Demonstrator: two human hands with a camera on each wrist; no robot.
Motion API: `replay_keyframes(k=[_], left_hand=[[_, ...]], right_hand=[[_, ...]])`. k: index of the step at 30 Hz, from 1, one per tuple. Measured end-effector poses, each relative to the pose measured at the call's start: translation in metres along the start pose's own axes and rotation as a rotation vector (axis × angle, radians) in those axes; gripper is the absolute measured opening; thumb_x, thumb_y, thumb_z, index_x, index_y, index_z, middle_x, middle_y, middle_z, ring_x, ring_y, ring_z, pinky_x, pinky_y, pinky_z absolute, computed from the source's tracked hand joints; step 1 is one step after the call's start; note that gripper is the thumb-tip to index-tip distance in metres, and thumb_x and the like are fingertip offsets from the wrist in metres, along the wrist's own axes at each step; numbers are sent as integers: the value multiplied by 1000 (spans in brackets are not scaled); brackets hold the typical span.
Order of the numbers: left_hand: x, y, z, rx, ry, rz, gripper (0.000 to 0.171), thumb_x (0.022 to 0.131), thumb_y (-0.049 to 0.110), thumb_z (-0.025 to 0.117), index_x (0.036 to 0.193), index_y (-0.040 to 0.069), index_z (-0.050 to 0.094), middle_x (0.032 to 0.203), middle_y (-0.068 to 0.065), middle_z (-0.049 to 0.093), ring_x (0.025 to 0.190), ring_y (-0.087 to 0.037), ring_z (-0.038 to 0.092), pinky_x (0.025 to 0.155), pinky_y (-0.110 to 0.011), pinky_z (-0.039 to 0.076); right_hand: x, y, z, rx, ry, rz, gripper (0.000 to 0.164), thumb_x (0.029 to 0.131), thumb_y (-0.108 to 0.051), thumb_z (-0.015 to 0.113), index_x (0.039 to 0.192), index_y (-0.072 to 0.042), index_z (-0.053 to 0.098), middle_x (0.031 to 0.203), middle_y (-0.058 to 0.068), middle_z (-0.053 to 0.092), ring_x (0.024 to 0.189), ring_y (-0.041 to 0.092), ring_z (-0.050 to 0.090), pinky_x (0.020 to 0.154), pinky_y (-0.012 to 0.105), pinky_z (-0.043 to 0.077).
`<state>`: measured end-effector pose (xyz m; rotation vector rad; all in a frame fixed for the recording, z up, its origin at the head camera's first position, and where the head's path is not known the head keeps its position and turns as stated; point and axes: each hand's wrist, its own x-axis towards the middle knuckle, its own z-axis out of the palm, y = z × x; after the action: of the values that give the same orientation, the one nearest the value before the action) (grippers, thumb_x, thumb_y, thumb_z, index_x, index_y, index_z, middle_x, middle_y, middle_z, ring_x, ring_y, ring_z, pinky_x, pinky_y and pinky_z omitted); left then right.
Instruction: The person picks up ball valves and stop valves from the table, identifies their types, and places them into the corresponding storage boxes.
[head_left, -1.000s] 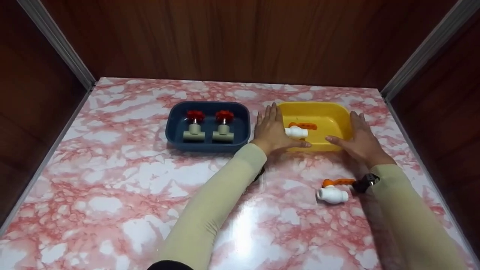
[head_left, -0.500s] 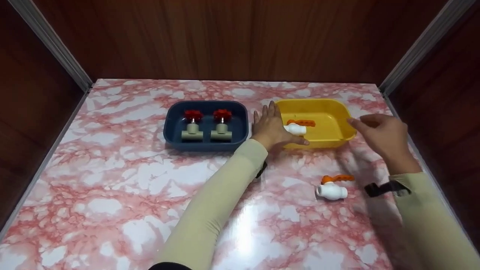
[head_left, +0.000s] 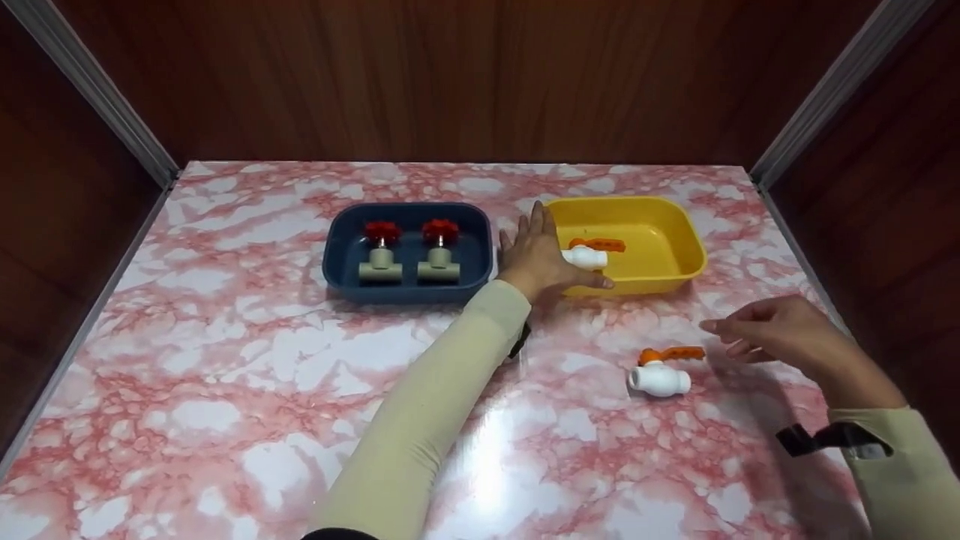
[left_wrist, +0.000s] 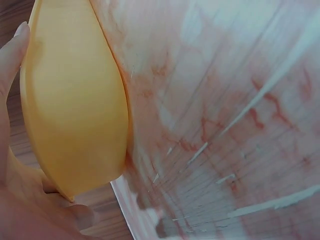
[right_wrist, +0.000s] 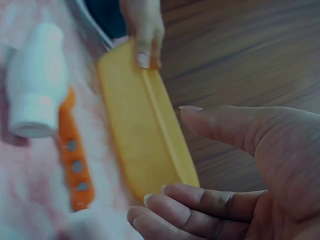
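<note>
A yellow tray (head_left: 645, 285) stands at the back right, with a white ball valve (head_left: 587, 257) with an orange lever lying inside it. My left hand (head_left: 541, 262) rests on the tray's left end, fingers spread along that side and thumb on the front rim. A second white ball valve (head_left: 660, 380), also orange-levered, lies on the table in front of the tray. To its right, my right hand (head_left: 787, 334) hovers with fingers slightly bent, holding nothing. In the right wrist view, thumb and fingers are apart near this loose valve (right_wrist: 37, 80).
Left of the yellow tray stands a dark blue tray (head_left: 409, 295) with two red-handled valves (head_left: 381, 262) side by side. Both trays sit on a red-and-white marbled table (head_left: 225, 375). Brown wood panels (head_left: 480, 75) enclose the back and sides.
My right hand has let go of the yellow tray's right end and come back toward the loose ball valve. The left hand has stayed on the tray.
</note>
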<state>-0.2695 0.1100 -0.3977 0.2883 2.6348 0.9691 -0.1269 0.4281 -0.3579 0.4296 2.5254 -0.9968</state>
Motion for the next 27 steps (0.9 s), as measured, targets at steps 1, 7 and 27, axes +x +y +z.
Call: replay_keyframes(k=[1,7,27], left_hand=[[0,0,0,-6,-3,-2,152,82,71,97,189,22,1,200,3,-1,187,-22,-2,151,-54,-8],[-1,1,1,-20,-20,-7,152,83,70,98,189,22,0,200,3,-2,187,-22,-3,151,-54,-8],[-2,-1,1,-35,0,-2,148,87,68,96,189,22,0,200,3,-2,187,-24,1,151,-56,-6]], right_hand=[[-1,4,3,11,-25,8,68,107,-59,80,133,4,77,99,-8,86,91,8,82,85,25,69],[-1,24,24,166,-111,33,56,112,-48,75,128,5,76,94,-4,90,88,8,87,83,26,71],[-8,9,78,197,-75,68,64,98,-52,93,129,2,80,106,0,83,83,10,81,79,26,68]])
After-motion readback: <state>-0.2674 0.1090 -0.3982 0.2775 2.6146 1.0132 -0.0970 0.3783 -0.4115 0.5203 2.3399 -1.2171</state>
